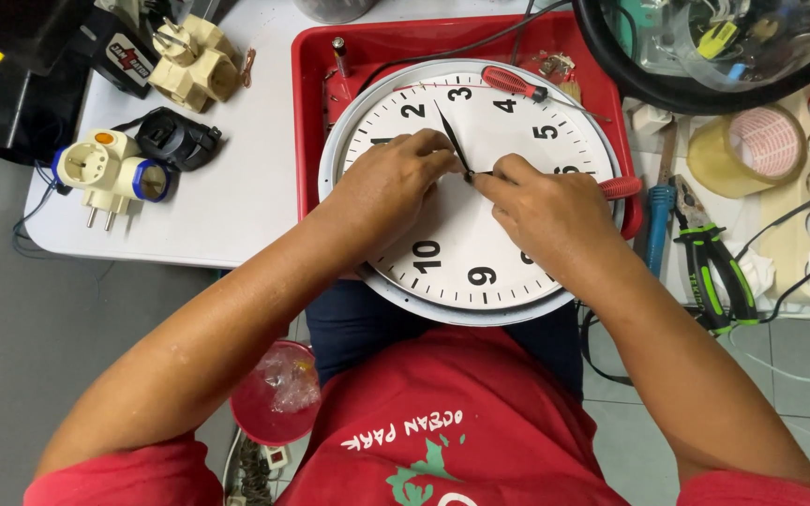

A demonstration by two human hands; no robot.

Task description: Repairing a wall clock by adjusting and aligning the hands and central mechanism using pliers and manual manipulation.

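Where the two hands meet over the middle of the clock face, their fingertips cover the hub, so the base of the clock hands and any nut or pin there cannot be made out. The left hand (396, 183) has its fingers drawn together in a pinch at the foot of the black clock hand (449, 133), which slants up between the numerals; the right hand (538, 208) pinches in from the other side, fingertips pressed together at the same centre point, just touching the left. Both palms rest on the white wall clock (466, 253), hiding several numerals on each side. The clock lies flat, its upper part in a red tray (311, 112) and its lower rim overhanging the table edge above the person's lap. A red-handled screwdriver (515, 84) lies on the clock's top rim. To the left, bare white table (236, 169) runs to a cluster of plug adapters (110, 173); to the right, green-handled pliers (714, 262) and a roll of tape (747, 150) crowd the tray's side.
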